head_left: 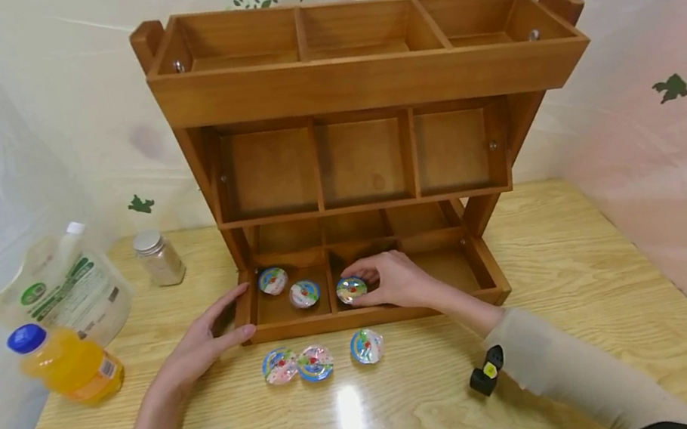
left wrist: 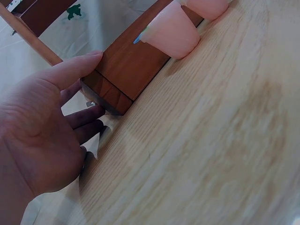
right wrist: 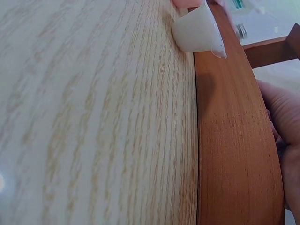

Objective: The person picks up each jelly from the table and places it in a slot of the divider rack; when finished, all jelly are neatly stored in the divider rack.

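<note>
A wooden tiered shelf (head_left: 375, 315) stands in front of me. In its bottom middle compartment my right hand (head_left: 399, 280) pinches a small jelly cup (head_left: 351, 290) with a printed film lid. The right wrist view shows part of that hand (right wrist: 286, 117) behind the front board; the cup is hidden there. My left hand (head_left: 201, 345) touches the shelf's lower left end, its thumb at the front corner (left wrist: 110, 91) and its fingers beside the side board. Two jelly cups (head_left: 273, 280) (head_left: 305, 294) sit in the bottom left compartment.
In front of the shelf stand two pink cups (head_left: 280, 366) (head_left: 314, 363) and a whitish cup (head_left: 367, 347). At left are an orange drink bottle (head_left: 73, 365), a white refill pouch (head_left: 78, 296) and a lidded jar (head_left: 160, 258). Upper shelf tiers (head_left: 361, 81) overhang the bottom tray.
</note>
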The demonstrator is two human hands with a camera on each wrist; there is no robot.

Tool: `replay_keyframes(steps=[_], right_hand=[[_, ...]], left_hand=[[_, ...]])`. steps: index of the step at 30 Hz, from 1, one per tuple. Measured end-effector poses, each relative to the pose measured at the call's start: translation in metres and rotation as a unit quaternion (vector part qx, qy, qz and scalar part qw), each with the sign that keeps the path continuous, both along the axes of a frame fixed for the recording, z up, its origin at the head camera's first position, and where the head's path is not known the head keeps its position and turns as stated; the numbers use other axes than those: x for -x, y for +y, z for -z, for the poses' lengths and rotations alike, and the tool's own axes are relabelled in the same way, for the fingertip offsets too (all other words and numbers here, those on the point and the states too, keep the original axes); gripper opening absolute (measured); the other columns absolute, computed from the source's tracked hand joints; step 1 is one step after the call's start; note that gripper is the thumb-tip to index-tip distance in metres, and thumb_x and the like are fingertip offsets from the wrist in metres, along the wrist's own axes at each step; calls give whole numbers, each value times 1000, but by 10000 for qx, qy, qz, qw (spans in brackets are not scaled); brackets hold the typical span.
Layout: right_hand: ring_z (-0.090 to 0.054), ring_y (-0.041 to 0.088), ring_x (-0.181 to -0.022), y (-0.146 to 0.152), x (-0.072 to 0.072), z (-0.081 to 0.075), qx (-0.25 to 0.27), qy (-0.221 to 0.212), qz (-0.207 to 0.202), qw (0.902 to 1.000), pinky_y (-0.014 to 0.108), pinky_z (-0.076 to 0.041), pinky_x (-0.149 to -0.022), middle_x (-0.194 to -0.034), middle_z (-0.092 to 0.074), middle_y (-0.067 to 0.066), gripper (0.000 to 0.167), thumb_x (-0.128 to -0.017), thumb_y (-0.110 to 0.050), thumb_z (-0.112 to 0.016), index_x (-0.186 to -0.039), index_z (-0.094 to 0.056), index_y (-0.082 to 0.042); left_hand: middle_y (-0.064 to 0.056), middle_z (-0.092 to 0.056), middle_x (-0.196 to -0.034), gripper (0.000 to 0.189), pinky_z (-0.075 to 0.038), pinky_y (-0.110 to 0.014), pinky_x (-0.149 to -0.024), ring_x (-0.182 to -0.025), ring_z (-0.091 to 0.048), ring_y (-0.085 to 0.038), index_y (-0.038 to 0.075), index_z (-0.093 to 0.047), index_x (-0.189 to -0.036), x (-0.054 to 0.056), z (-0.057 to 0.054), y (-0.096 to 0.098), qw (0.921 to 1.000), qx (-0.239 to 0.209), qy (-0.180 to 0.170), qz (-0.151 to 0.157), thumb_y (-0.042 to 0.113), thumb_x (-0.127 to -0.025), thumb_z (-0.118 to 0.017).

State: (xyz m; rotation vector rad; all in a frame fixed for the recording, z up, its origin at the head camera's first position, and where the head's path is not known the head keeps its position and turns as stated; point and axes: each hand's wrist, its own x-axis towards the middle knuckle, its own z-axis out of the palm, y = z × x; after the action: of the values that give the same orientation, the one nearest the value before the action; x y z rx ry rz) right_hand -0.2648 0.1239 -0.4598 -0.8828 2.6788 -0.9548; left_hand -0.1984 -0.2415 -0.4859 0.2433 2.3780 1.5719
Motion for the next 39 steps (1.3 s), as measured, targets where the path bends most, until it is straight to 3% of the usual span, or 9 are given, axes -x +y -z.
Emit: replay_keyframes(steps=[9, 20, 26, 34, 39], right_hand=[[-76, 20, -101, -3, 0, 1, -188, 169, -75, 9997, 31, -63, -87, -114, -78, 5, 45, -85, -28, -85, -127, -73, -17], [-73, 24, -113, 1, 0, 1, -133, 255, -134, 9995, 39, -62, -94, -137, -70, 8, 56, -86, -31, -84, -137, -68, -16], [-65, 28, -127, 10, -1, 5, 555, 374, -183, 9976, 46, -56, -105, -139, -67, 6, 52, -89, -30, -82, -136, -68, -14], [-69, 35, -118, 20, -13, -1, 1794, 628, 83, 9817, 50, -57, -102, -132, -70, 8, 39, -92, -16, -79, -130, -71, -10], [-69, 38, -115, 26, -24, -11, 2242, 510, 60, 9732, 42, -57, -103, -128, -71, 8, 36, -93, -12, -77, -128, -72, -13]], left_hand=[[-11, -18, -174, 71, -5, -75, -123, -161, -4, -42, 26, -33, -162, 1, 1, -2, 10000, 46, 79, -2, 32, -100, -67], [-10, -20, -173, 70, -7, -75, -123, -161, -7, -43, 25, -34, -162, 2, 3, 0, 9997, 143, 192, 32, 32, -100, -67], [-10, -21, -173, 70, -7, -75, -123, -161, -7, -43, 25, -34, -162, 2, 5, 1, 9998, 126, 176, 44, 32, -100, -67], [-10, -20, -173, 71, -6, -75, -123, -161, -6, -43, 24, -33, -162, 1, 3, 1, 9998, 127, 122, 27, 33, -100, -67], [-11, -20, -173, 72, -5, -76, -123, -161, -5, -44, 24, -32, -162, -1, 1, 0, 9999, 121, 114, 29, 32, -100, -67]])
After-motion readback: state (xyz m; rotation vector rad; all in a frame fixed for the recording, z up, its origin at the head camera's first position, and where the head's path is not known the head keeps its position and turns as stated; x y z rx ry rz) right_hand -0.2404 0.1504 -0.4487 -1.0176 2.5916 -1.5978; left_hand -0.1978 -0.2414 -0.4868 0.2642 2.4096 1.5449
